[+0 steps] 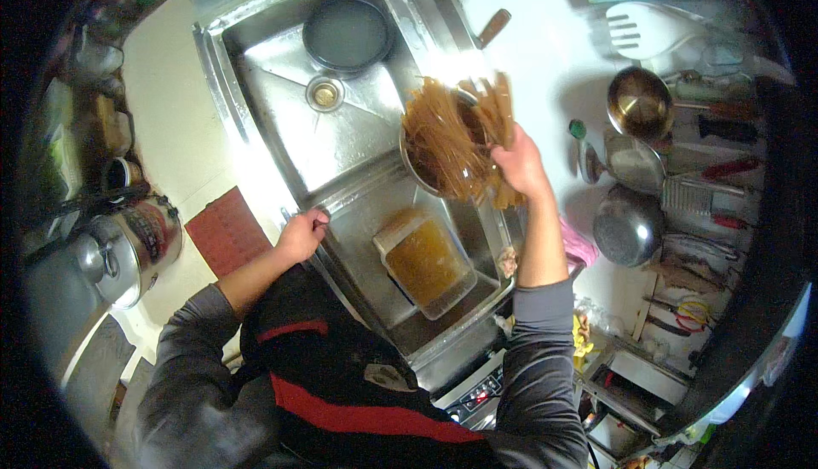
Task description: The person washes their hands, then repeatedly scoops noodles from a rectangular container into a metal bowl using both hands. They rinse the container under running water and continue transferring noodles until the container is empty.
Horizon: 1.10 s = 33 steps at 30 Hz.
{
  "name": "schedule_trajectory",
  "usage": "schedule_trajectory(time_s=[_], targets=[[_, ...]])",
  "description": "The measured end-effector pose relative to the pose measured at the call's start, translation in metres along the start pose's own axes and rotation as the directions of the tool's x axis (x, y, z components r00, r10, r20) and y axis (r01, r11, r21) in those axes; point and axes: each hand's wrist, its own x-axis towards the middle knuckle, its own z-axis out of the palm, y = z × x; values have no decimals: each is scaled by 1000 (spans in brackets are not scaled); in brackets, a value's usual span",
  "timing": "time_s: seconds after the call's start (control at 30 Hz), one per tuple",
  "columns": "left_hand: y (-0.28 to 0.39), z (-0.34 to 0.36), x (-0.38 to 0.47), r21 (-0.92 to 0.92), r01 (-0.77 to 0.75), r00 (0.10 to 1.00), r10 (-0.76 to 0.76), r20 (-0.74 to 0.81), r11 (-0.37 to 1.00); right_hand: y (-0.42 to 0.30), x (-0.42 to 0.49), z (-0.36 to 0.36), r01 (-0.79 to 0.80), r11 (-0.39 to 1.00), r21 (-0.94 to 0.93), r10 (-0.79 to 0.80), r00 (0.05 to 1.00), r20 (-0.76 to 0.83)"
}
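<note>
My right hand (521,159) grips a bunch of long brown flat noodle-like strands (500,108), which reach up beyond the fingers. More brown strands (438,117) pile over the rim of a round metal vessel (414,172) beside this hand, at the sink's far edge. Some hang down below the hand. My left hand (303,236) is curled at the near rim of the steel double sink (307,204), by the divider, with nothing visible in it. A clear rectangular container (429,261) of yellowish-brown liquid stands in the right basin.
A dark round pan (348,34) lies in the left basin near the drain (324,94). A brown-red mat (229,232) and a lidded metal pot (131,248) are on the left. Pans (629,225), a slotted turner (639,31) and other utensils hang along the wall at right.
</note>
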Motion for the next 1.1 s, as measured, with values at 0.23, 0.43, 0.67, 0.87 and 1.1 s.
schedule_trajectory(time_s=[0.23,0.43,0.67,0.87,1.1], targets=[[-9,-4,-3,-20,14,999,-15,-43,1000,17,41,91,-21,919,-393,75,990,123],[-5,7,2,28,77,996,-78,32,997,33,15,61,158,980,-118,-165,985,-56],[17,17,8,58,22,997,-26,72,998,99,-87,36,-176,960,217,230,940,-253],[32,19,-9,156,-29,992,9,125,987,165,-218,196,-326,945,28,325,945,30],[35,29,-41,267,14,980,-67,188,964,277,-291,344,-352,860,-369,415,904,104]])
